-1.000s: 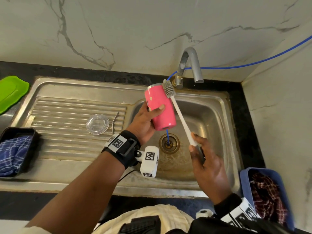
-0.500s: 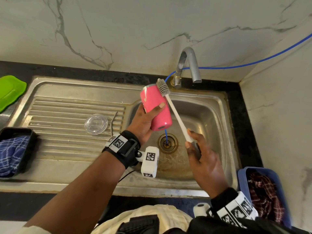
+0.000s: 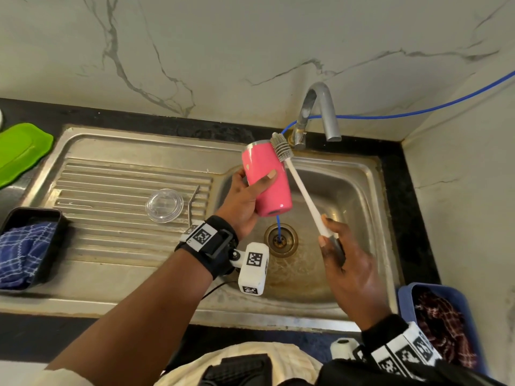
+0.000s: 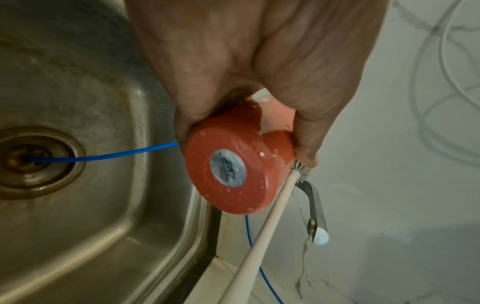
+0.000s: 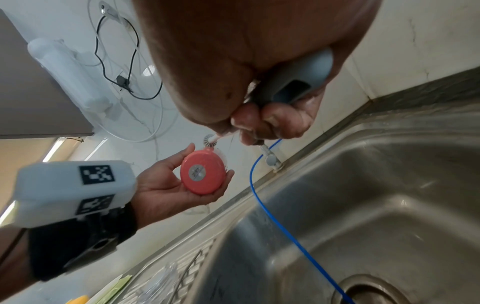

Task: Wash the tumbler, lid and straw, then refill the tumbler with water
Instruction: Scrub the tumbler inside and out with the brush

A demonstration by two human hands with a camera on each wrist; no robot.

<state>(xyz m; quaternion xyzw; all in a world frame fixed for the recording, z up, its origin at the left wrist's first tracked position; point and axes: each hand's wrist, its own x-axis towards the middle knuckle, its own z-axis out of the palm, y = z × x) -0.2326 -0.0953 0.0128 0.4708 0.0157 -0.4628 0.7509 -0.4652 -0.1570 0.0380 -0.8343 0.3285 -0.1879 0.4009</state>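
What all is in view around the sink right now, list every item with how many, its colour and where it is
tumbler: one, pink, held tilted over the basin
bottle brush: one, white, head against the tumbler's rim
lid: one, clear, on the drainboard
straw: one, metal, bent, beside the lid
sink: one, steel, with drain
tap: one, grey, behind the basin
blue tube: one, from the wall into the drain
green tray: one, far left
black tub: one, blue cloth inside
blue tub: one, dark red cloth inside
left hand: grips the tumbler
right hand: grips the brush handle
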